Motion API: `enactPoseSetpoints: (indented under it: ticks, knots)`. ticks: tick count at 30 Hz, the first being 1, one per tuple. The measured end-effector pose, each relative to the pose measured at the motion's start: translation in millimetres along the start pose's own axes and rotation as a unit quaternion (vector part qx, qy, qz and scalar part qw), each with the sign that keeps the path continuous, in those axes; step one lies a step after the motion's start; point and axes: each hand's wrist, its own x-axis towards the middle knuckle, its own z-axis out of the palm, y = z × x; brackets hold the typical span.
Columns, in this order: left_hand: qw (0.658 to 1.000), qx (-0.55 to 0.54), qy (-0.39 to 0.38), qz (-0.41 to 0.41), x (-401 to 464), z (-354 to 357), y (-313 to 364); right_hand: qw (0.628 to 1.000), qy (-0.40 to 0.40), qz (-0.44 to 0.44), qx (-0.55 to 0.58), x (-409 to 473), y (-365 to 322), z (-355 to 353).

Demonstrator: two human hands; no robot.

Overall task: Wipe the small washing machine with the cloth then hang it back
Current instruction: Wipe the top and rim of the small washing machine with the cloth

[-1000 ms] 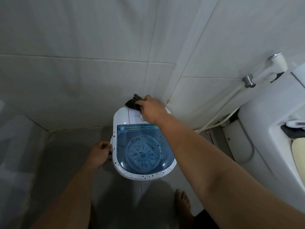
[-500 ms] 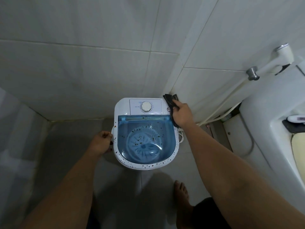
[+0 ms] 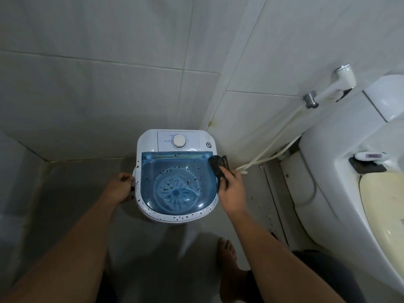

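A small white washing machine (image 3: 148, 139) with a clear blue lid and a round dial stands on the floor in the tiled corner. Dark specks dot its white front rim and lid. My right hand (image 3: 232, 192) is closed on a dark cloth (image 3: 216, 164), which is pressed against the machine's right rim. My left hand (image 3: 120, 189) grips the machine's left side, seemingly at a side handle that it hides.
A white toilet (image 3: 328, 154) with a cream seat stands at the right. A bidet sprayer (image 3: 341, 80) hangs on the wall above, its hose (image 3: 275, 141) running down behind the machine. My bare foot (image 3: 227, 252) is on the grey floor in front.
My right hand has carried the cloth from the back left of the control panel across to the back right corner, then down along the right rim. The left hand has kept its hold.
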Motion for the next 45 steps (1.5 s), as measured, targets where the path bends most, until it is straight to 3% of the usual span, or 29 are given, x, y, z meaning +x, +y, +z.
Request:
enactPoseSetpoints:
  ticks: [4,7,10,18,27,41,45]
  knots:
    - [1.000,-0.005,0.005,-0.002,1,1,-1,0.999,0.043,-0.019,0.017,-47,11,3]
    - [1.000,-0.013,0.005,-0.005,5,1,-1,0.999,0.030,-0.037,0.009,-46,15,0]
    - [1.000,-0.021,-0.002,-0.011,6,-1,-1,0.999,0.013,-0.042,-0.003,-19,6,-3]
    - [1.000,-0.028,-0.005,-0.011,7,0,0,0.994,-0.089,0.059,-0.001,99,-46,-8]
    - [1.000,-0.024,0.010,0.006,0,3,0,0.996,-0.061,0.053,0.028,57,-26,0]
    - [0.999,-0.053,0.004,-0.010,-12,8,6,0.980,0.079,0.091,0.157,-66,4,16]
    - [0.998,-0.056,0.004,-0.013,-10,6,4,0.981,0.075,0.086,0.154,-99,10,26]
